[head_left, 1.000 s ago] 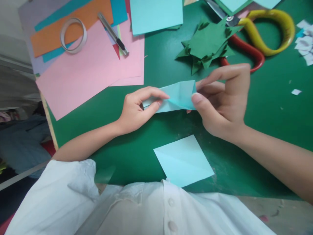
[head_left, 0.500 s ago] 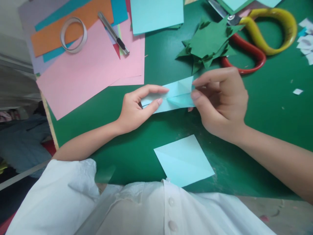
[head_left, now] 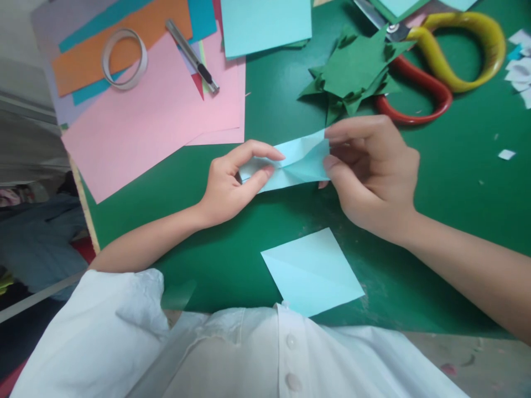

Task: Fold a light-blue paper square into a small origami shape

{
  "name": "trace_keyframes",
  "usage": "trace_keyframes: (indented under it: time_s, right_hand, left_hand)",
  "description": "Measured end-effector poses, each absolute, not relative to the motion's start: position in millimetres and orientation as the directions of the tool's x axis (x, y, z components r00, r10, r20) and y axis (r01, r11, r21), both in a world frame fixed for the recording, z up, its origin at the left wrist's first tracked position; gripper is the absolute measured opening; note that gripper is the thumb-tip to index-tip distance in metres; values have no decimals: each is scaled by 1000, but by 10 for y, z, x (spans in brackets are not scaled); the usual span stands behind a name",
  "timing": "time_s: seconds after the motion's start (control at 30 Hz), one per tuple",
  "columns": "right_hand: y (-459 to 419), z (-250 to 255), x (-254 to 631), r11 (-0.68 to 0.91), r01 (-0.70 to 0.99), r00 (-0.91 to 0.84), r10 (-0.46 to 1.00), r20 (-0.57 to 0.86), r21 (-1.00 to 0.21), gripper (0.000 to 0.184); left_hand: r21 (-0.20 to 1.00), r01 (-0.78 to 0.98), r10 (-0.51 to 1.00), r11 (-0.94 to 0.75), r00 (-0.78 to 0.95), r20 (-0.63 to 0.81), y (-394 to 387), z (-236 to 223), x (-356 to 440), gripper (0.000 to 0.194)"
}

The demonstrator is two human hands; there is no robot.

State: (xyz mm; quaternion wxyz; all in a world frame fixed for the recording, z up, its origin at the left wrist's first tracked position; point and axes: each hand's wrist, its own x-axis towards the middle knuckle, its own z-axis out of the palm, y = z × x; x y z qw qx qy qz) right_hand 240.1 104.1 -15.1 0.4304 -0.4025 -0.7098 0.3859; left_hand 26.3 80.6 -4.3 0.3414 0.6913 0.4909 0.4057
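A strip of folded light-blue paper (head_left: 298, 161) is held between my two hands, just above the green tabletop. My left hand (head_left: 238, 179) grips its left part, thumb and index finger pinching near the middle crease. At the right end, my right hand (head_left: 373, 171) has thumb and fingertips on the paper's edges, where the fold stands partly lifted. The paper's left end is partly hidden by my left hand. Nearer my body lies a flat light-blue square (head_left: 313, 271) with a faint diagonal crease.
Folded green paper pieces (head_left: 352, 72) lie beyond my right hand, against scissors (head_left: 431, 91) with yellow and red handles. Pink sheets (head_left: 166, 110), a tape roll (head_left: 124, 59) and a utility knife (head_left: 193, 55) are at the upper left. White scraps (head_left: 520, 74) lie far right.
The fold at the right end has spread wider, its flap standing further from the centre crease. My right fingers have shifted slightly left; my left hand has barely moved.
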Motion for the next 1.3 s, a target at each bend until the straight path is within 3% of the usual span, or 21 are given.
trace_keyframes:
  time_s: [0.27, 0.5, 0.67, 0.83, 0.9, 1.07, 1.3]
  right_hand:
    - [1019, -84, 2414, 530, 317, -489, 802, 343, -786, 56]
    - [1035, -95, 2424, 617, 362, -574, 738, 354, -699, 66]
    - [1038, -100, 2409, 611, 336, -570, 738, 362, -717, 70]
    - [1025, -155, 2385, 535, 221, -535, 766, 357, -815, 75]
    - [1023, -182, 2388, 497, 199, -516, 786, 341, -845, 72]
    - [1042, -167, 2422, 510, 300, -528, 792, 305, -806, 41]
    - [1067, -103, 2416, 584, 321, -587, 741, 327, -745, 29]
  left_hand:
    - [851, 349, 906, -392, 307, 292, 818, -65, 259, 25]
    - [784, 416, 874, -461, 364, 321, 802, -106, 239, 31]
    - [775, 449, 886, -445, 347, 307, 797, -104, 239, 29]
    - [789, 470, 911, -396, 310, 273, 790, -85, 239, 31]
    - [791, 482, 919, -377, 298, 256, 786, -86, 234, 34]
    - [790, 506, 931, -348, 285, 227, 777, -112, 220, 38]
    - [774, 511, 923, -375, 283, 261, 791, -183, 190, 40]
